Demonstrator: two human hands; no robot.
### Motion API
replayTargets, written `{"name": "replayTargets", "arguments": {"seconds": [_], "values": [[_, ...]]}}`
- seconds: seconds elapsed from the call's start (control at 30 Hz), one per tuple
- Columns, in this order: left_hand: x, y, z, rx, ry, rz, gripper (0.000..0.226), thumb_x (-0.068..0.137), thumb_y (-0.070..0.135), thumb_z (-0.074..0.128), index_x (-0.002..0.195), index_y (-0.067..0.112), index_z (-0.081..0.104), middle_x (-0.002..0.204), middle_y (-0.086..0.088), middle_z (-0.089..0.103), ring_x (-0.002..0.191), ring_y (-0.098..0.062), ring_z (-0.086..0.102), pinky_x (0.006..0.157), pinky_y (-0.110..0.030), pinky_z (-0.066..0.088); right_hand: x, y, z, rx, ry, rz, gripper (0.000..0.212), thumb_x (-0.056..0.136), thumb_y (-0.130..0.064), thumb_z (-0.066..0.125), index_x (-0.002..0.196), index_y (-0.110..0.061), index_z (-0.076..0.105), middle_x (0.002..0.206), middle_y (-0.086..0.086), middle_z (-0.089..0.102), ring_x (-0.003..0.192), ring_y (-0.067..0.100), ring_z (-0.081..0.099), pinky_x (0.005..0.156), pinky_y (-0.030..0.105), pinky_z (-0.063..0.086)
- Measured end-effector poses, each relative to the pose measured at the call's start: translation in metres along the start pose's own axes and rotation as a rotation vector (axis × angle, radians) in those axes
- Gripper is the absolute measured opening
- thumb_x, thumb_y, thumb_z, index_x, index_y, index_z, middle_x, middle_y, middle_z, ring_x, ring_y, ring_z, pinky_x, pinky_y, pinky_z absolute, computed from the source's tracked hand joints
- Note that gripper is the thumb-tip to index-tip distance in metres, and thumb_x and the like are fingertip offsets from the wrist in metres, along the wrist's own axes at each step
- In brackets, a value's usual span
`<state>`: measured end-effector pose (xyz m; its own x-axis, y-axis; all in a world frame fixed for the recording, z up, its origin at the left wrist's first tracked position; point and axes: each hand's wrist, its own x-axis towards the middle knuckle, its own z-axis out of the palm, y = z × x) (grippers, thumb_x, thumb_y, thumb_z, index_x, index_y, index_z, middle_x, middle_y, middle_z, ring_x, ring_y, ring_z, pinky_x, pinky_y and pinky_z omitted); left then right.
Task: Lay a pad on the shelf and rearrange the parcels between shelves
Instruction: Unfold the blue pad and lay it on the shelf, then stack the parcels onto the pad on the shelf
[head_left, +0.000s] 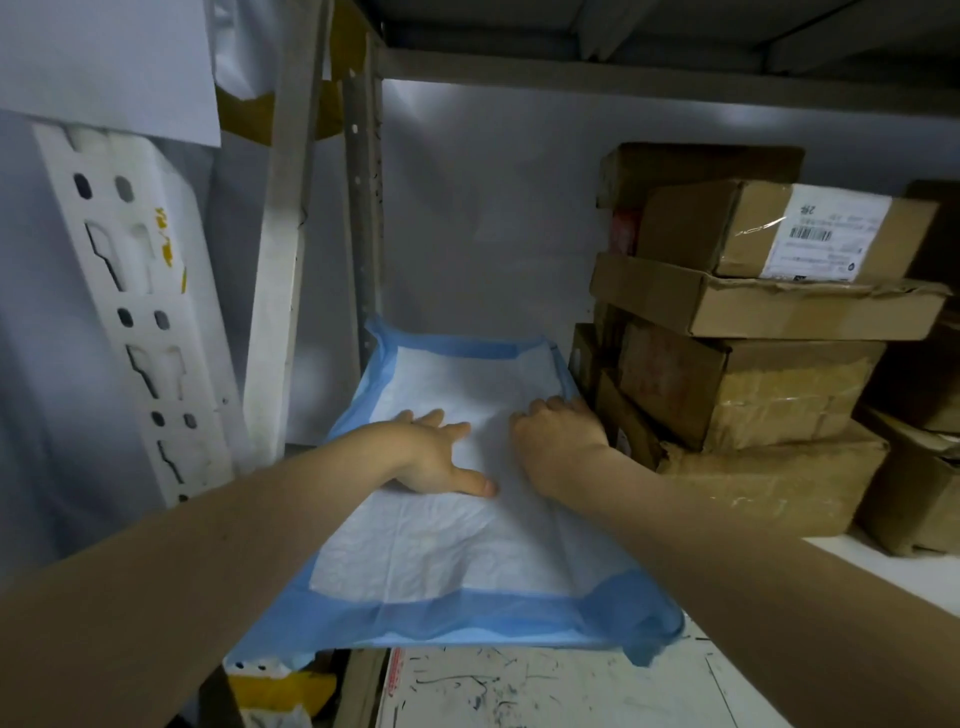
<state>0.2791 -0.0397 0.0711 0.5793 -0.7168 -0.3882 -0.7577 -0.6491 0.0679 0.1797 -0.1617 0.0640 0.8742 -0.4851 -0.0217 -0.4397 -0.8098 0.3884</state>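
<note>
A white pad with a blue border lies spread over the left part of the shelf. Its front edge hangs over the shelf's lip. My left hand presses flat on the pad's middle with fingers spread. My right hand rests on the pad beside the parcels, fingers curled down onto the sheet near its right border. A stack of brown cardboard parcels stands on the shelf's right side, touching the pad's right edge. The top parcel carries a white shipping label.
A white foam packing insert leans at the left outside the rack. A metal upright post marks the shelf's left corner. More boxes sit at the far right. A scuffed white board lies below the shelf.
</note>
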Motion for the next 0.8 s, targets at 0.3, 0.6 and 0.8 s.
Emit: {"name": "replayTargets", "arguments": {"seconds": [0.3,0.6,0.8], "values": [[0.005,-0.002,-0.008,0.001,-0.018,0.004,0.104,0.081,0.082,0.046,0.159,0.036,-0.006,0.167,0.004,-0.016,0.154,-0.028,-0.012,0.123,-0.049,0.003,-0.017,0.005,0.013,0.125,-0.026,-0.032,0.045,0.102,-0.01,0.036,0.147,-0.008,0.037,0.144,0.017,0.046,0.131,0.036,0.046,0.114,0.045,0.034],[-0.01,0.002,0.011,-0.314,0.285,0.021,0.099,0.079,0.066,0.068,0.157,0.022,0.026,0.166,-0.004,0.02,0.151,-0.024,0.024,0.121,-0.036,0.024,-0.07,0.024,0.001,0.432,0.148,-0.277,0.058,0.092,0.001,0.054,0.146,-0.014,0.044,0.147,0.012,0.042,0.131,0.035,0.05,0.105,0.043,0.046],[-0.053,0.054,-0.025,-1.069,0.438,0.038,0.05,0.092,0.046,0.064,0.131,0.015,0.059,0.132,-0.006,0.061,0.107,-0.021,0.059,0.085,-0.031,0.045,-0.127,0.064,-0.01,0.503,0.566,-0.451,0.049,0.083,0.001,0.055,0.131,-0.006,0.062,0.127,0.016,0.061,0.113,0.039,0.059,0.091,0.052,0.052]]}}
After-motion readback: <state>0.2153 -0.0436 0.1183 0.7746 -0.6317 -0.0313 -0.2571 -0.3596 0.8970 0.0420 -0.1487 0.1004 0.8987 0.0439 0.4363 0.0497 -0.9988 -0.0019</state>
